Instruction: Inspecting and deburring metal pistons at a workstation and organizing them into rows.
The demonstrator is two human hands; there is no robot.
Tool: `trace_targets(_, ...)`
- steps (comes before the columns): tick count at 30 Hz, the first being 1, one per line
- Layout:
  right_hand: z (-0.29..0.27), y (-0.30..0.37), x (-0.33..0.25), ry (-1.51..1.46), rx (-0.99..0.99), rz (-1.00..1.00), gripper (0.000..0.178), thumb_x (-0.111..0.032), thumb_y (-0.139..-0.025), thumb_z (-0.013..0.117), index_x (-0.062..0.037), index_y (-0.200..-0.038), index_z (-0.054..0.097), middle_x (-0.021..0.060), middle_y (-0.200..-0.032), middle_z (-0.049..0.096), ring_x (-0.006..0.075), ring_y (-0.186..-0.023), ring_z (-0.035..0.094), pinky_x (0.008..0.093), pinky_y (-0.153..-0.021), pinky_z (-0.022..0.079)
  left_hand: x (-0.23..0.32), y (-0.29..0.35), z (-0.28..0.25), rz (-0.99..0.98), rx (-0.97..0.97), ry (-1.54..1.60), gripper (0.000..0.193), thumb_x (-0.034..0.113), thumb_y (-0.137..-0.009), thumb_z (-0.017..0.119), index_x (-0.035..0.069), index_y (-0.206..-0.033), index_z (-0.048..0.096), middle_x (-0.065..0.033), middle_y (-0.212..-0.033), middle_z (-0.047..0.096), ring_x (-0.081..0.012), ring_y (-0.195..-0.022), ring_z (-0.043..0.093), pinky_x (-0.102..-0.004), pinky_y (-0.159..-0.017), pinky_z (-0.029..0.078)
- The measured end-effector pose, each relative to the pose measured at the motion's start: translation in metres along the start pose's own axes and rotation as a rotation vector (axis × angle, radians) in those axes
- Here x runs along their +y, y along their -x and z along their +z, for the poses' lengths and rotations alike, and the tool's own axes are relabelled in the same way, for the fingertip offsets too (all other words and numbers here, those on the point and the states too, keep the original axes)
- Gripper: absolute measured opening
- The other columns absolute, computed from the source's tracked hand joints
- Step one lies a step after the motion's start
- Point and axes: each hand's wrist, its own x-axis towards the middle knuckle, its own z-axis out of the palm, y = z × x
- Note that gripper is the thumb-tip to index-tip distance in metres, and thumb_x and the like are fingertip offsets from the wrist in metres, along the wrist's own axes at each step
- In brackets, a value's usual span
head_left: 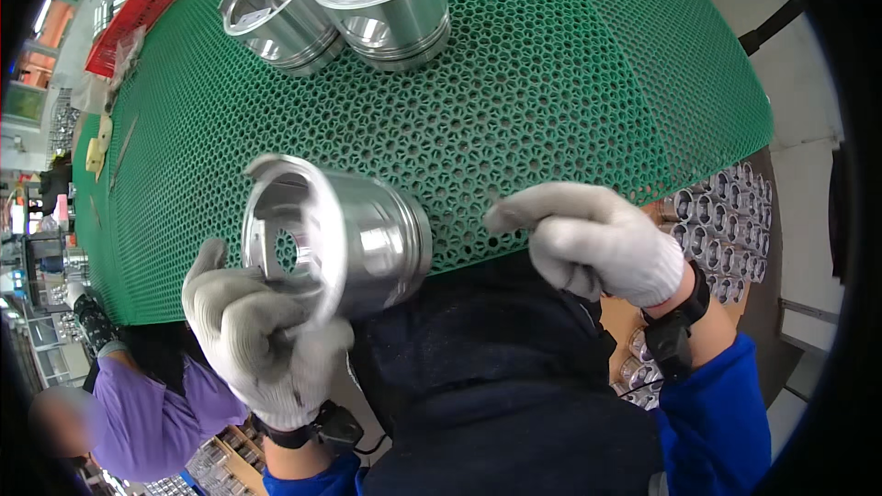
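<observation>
Over the green-matted counter (551,83), our left hand (262,340) clamped one piston (335,239); right hand (602,239) fisted, contents untellable; two pistons (340,9) already rested ahead.

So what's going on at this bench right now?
A person in white knit gloves holds a shiny metal piston in the left hand, tipped on its side with the open end toward the camera, at the near edge of the green mesh mat. The right hand is closed loosely beside it, apart from the piston. Two more pistons sit at the far end of the mat. Another person in a purple sleeve stands at the left.
</observation>
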Motion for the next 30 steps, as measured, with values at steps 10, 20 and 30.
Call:
trace_targets(10, -0.015, 0.015, -0.004, -0.550, -0.115, -0.512, 0.040, -0.021, -0.099, 0.057, 0.0104, -0.123, 0.054, 0.0083, -0.063, 0.061, 0.0125, -0.040, 0.052, 0.0309, -0.036, 0.042, -0.026, -0.001, 0.006, 0.215, -0.181, 0.038, 0.035, 0.039, -0.078, 0.077, 0.009, -0.089, 0.063, -0.0198, -0.121, 0.058, -0.0514, -0.127, 0.048, -0.0647, -0.105, 0.038)
trace_targets(20, 0.008, -0.038, -0.026, 1.649, 0.502, -0.942, 0.035, -0.017, -0.082, 0.062, -0.0156, -0.116, 0.064, 0.0017, -0.062, 0.052, 0.0195, -0.052, 0.060, 0.0334, -0.044, 0.050, -0.015, -0.052, 0.030, 0.246, -0.095, 0.136, 0.033, 0.018, -0.058, 0.081, 0.007, -0.082, 0.062, -0.0087, -0.086, 0.053, -0.0346, -0.091, 0.059, -0.0517, -0.087, 0.048)
trace_targets(30, -0.012, -0.020, -0.018, 0.243, -0.156, 0.084, 0.041, -0.028, -0.096, 0.055, -0.0099, -0.133, 0.061, 0.0027, -0.067, 0.059, 0.0073, -0.050, 0.052, 0.0241, -0.045, 0.046, 0.000, -0.021, 0.025, 0.178, -0.136, 0.295, 0.023, 0.027, -0.079, 0.073, 0.009, -0.090, 0.064, -0.0064, -0.094, 0.059, -0.0277, -0.093, 0.059, -0.0527, -0.096, 0.047)
